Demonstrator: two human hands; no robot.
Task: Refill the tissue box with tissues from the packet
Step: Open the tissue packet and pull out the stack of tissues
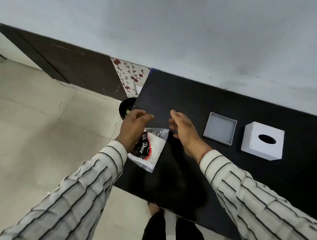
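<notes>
A clear plastic tissue packet (151,148) with black and red print and white tissues inside lies near the left edge of the black table (189,93). My left hand (134,128) hovers over the packet's upper left part with curled fingers; whether it touches the packet I cannot tell. My right hand (185,129) is just right of the packet, fingers spread, holding nothing. Further right lies the box's shallow grey-white base (220,128), open side up and empty. The white cube cover (262,141) with a dark oval slot on top stands at the far right.
The table runs along a pale wall (187,38). A dark round bin (126,106) sits on the tiled floor (37,115) by the table's left end. A dark door panel (71,65) and a floral strip (129,76) stand behind it. My legs show below the table's near edge.
</notes>
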